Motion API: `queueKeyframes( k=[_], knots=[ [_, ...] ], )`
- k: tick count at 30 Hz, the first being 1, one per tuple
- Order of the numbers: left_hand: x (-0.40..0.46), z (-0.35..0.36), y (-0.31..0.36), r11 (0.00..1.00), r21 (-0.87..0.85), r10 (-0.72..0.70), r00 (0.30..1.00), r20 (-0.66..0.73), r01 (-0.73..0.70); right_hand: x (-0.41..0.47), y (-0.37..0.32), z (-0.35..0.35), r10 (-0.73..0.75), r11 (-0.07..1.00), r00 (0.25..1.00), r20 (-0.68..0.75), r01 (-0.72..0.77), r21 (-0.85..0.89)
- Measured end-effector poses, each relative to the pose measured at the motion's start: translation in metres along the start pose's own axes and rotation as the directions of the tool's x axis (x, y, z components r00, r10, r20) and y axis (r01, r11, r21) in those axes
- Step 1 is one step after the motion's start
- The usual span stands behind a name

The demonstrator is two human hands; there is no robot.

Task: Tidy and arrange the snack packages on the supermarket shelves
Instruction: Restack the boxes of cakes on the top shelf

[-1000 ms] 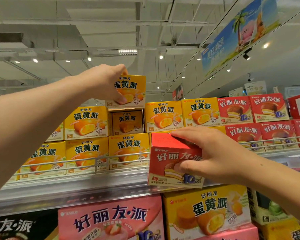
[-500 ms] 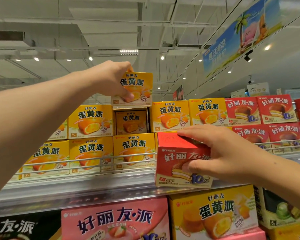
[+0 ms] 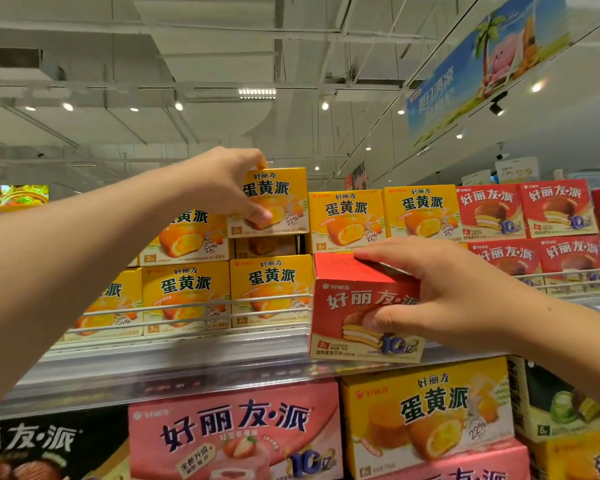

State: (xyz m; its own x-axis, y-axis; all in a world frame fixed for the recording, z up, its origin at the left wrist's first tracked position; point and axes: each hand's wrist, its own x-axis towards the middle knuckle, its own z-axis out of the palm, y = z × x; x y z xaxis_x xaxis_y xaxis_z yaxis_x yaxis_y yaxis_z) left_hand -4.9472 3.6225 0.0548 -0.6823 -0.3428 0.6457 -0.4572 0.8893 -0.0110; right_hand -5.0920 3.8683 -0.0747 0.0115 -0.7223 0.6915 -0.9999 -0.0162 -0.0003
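My left hand (image 3: 227,183) grips a small yellow snack box (image 3: 278,202) by its top and front, holding it above a gap in the upper row of yellow boxes (image 3: 347,220). A box set further back (image 3: 267,245) shows in that gap. My right hand (image 3: 440,296) holds a small red snack box (image 3: 357,313) in front of the top shelf's rail, fingers over its top and thumb on its front. Red boxes of the same kind (image 3: 523,209) are stacked at the right of the shelf.
A wire rail (image 3: 187,310) runs along the front of the top shelf (image 3: 174,362). Below it stand larger boxes: a pink one (image 3: 236,434), a yellow one (image 3: 426,414) and a green-printed one (image 3: 561,403). A banner (image 3: 482,64) hangs overhead.
My left hand has lowered the yellow box a little toward the gap in the upper row. My right hand still holds the red box in about the same place.
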Motion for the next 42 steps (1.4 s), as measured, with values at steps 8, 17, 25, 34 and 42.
queueKeyframes(
  k=[8,17,25,34,42],
  knots=[
    [-0.006,0.026,-0.006,0.994,0.106,-0.014,0.994,0.106,0.003,0.001,-0.004,0.001,0.014,0.999,1.000,0.026,-0.015,0.032],
    [-0.062,0.038,0.056,0.804,-0.428,0.285,0.899,-0.331,-0.413,-0.022,0.000,-0.014,0.137,0.989,0.990,0.009,-0.138,0.050],
    [-0.099,0.123,0.144,0.448,-0.859,0.429,0.902,-0.036,-0.248,-0.084,0.014,-0.047,0.315,0.948,0.946,-0.075,-0.317,-0.026],
    [-0.086,0.154,0.259,0.394,-0.845,0.494,0.859,-0.137,-0.361,-0.173,0.061,-0.100,0.454,0.890,0.890,-0.028,-0.455,-0.018],
    [-0.058,0.171,0.393,0.487,-0.730,0.503,0.837,-0.215,-0.479,-0.252,0.172,-0.164,0.435,0.900,0.898,-0.069,-0.436,-0.012]
  ],
)
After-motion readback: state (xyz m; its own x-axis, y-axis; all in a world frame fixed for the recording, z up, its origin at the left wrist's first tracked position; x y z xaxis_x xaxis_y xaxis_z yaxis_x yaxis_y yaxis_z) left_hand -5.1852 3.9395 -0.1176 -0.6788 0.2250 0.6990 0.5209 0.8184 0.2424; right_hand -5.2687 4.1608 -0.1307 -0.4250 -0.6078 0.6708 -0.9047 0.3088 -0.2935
